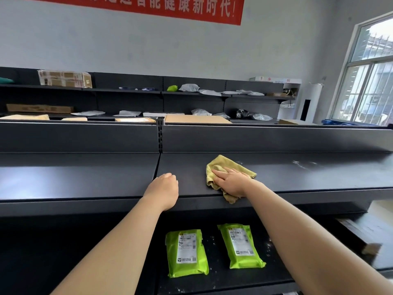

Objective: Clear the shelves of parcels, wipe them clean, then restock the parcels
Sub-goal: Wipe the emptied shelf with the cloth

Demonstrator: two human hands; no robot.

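From the head camera, your right hand (pixel 231 182) lies flat on the yellow cloth (pixel 223 163), fingers straight and spread narrow, pressing it against the upper shelf (pixel 85 177) near the front edge; one corner of the cloth hangs over that edge. Your left hand (pixel 163 188) rests on the same shelf at the front edge, just left of the cloth and apart from it, fingers loosely curled and holding nothing. On the lower shelf (pixel 223 279), two green parcels (pixel 186 253) (pixel 241 245) lie flat side by side, labels up, not touching. More parcels sit on the far shelves (pixel 127 99) against the wall.
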